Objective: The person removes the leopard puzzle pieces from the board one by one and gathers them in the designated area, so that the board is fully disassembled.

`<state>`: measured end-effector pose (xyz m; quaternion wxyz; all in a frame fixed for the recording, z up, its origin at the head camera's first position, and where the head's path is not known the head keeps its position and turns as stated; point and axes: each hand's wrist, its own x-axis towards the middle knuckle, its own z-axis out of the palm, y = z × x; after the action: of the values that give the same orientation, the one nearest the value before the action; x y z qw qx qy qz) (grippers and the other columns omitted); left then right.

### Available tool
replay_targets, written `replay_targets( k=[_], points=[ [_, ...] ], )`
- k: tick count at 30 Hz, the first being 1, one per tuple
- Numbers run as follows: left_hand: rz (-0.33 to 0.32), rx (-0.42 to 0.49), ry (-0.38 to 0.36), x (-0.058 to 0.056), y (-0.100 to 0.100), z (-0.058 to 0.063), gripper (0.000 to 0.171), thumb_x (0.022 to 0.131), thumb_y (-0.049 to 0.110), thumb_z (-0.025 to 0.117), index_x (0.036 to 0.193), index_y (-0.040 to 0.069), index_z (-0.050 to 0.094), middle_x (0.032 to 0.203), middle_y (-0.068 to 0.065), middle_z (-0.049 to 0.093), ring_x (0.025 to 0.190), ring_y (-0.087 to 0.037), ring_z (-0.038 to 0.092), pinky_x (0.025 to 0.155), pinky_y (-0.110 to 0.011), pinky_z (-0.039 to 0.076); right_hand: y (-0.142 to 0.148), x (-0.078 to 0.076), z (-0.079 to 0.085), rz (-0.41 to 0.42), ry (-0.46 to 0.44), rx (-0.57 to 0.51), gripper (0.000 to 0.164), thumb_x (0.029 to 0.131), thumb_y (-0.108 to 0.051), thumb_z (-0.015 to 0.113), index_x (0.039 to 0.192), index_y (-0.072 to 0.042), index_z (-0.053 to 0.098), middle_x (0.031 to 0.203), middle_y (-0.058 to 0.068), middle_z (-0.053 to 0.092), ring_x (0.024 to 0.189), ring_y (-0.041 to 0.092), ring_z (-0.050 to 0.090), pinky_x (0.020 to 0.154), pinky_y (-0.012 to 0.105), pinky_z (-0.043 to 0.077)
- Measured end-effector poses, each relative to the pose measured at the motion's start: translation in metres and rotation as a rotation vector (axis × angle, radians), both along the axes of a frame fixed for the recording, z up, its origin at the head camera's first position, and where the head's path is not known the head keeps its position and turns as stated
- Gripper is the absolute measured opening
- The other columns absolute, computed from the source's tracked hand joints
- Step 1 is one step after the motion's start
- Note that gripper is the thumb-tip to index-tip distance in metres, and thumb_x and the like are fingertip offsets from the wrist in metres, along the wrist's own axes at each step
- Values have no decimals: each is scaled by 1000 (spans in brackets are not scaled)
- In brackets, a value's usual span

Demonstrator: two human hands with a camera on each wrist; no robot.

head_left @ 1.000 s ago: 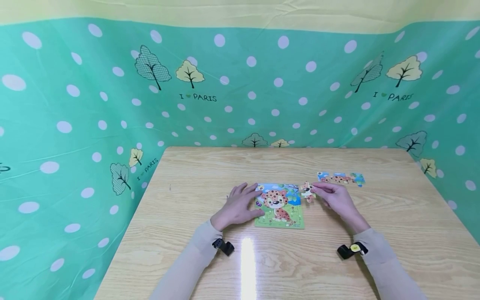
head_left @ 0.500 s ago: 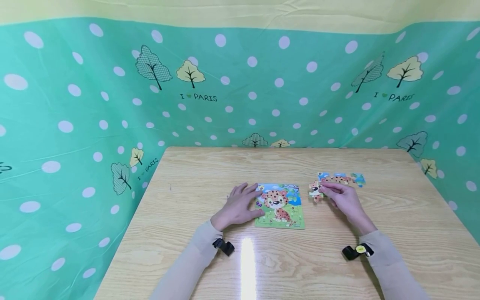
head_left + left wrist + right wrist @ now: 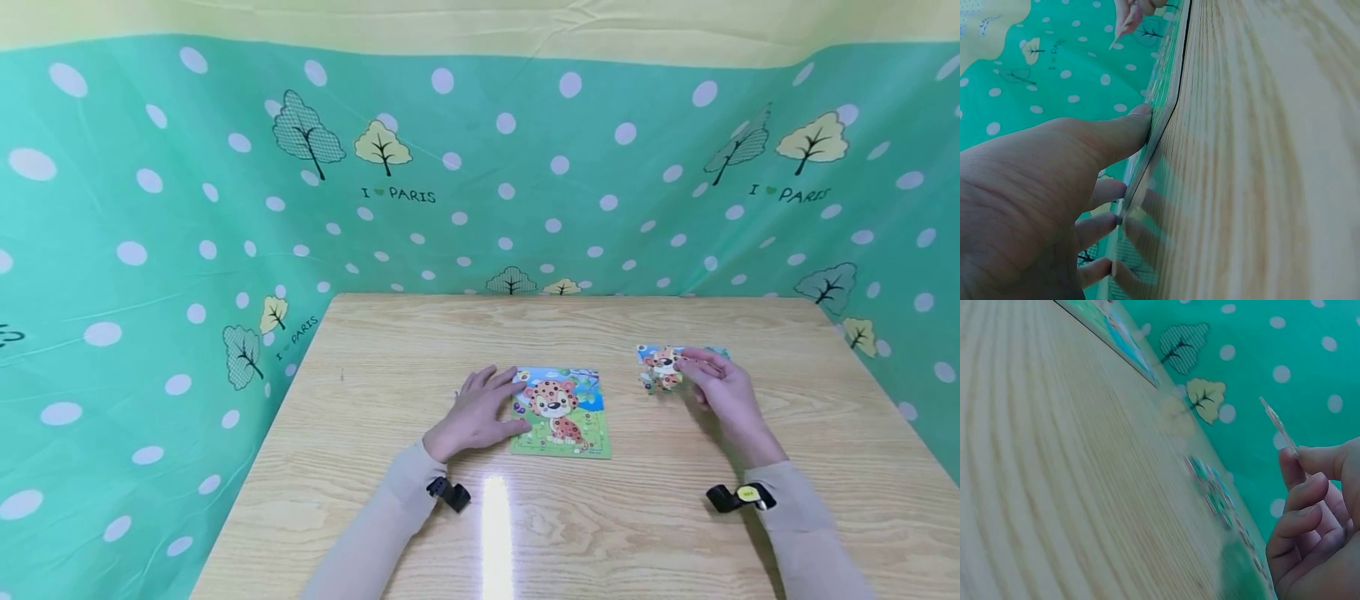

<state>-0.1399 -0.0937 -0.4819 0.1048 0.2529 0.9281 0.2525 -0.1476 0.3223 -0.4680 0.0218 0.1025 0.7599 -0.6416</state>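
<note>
The left hand [image 3: 476, 417], fingers spread, rests its thumb and a fingertip on a thin, square spotted-cub puzzle [image 3: 562, 415] lying flat on the wood-grained table [image 3: 405, 342]; clear of the surface, the right hand [image 3: 726, 398] pinches a slim puzzle piece [image 3: 1277, 424] between thumb and finger, near other printed pieces [image 3: 1213, 494]; behind hangs wrinkled green cloth [image 3: 480, 167] with pale dots

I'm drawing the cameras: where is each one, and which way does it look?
Head: on the head, facing forward and down at table, puzzle board and dotted cloth; left hand, right hand and sleeves show.
Left wrist: strapped there, facing the board's edge; left hand shows big, right hand small.
Right wrist: strapped there, facing table and cloth; the right hand's fingers show, pinching a bit of puzzle.
Both wrist views share cloth, table and board.
</note>
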Motion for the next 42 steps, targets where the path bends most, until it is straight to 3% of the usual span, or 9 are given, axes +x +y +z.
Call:
replay_targets(
  k=[5,11,17,20,25,33,42],
  points=[
    [-7,-16,-1,-1,0,0,77,98,56,69,162,18,47,177,-5,28,164,-41,18,134,-65,8,21,2,1,-5,-5,-6,15,103,-29,74,117,-31,72,89,-21,75,59,2,50,50,20,42],
    [-3,-15,-5,0,0,-1,78,98,56,69,162,18,47,177,-4,28,165,-41,17,134,-64,8,43,4,0,14,-36,86,18,103,-34,73,121,-31,72,83,-20,70,62,3,52,54,21,45],
    [4,2,-9,0,0,0,76,98,56,69,162,19,48,177,-4,29,165,-40,17,134,-63,7,51,6,-3,78,-84,325,52,106,-40,66,144,-4,60,81,-19,64,65,5,54,57,25,50],
    [5,1,-10,0,0,-1,77,98,56,69,162,19,48,177,-4,29,165,-40,17,134,-64,7,52,6,-4,93,-97,369,63,108,-41,63,150,4,52,82,-20,65,65,5,54,57,26,50],
    [4,-9,-5,-1,0,-2,77,98,57,68,162,19,48,177,-4,29,165,-40,17,134,-63,7,50,6,-6,112,-90,431,60,108,-40,63,146,5,55,83,-15,66,66,5,55,56,26,50],
    [3,-9,-2,-1,0,-3,77,98,57,68,162,19,47,177,-3,29,165,-40,17,134,-63,6,47,2,-11,109,-60,533,56,107,-40,64,140,5,62,100,0,71,70,6,59,57,26,53],
    [6,4,-7,-1,0,-4,77,98,58,68,162,19,48,177,-3,29,165,-40,17,134,-63,7,46,-3,-11,106,-53,580,52,108,-39,62,137,4,66,105,5,70,72,5,56,58,25,53]
  ],
)
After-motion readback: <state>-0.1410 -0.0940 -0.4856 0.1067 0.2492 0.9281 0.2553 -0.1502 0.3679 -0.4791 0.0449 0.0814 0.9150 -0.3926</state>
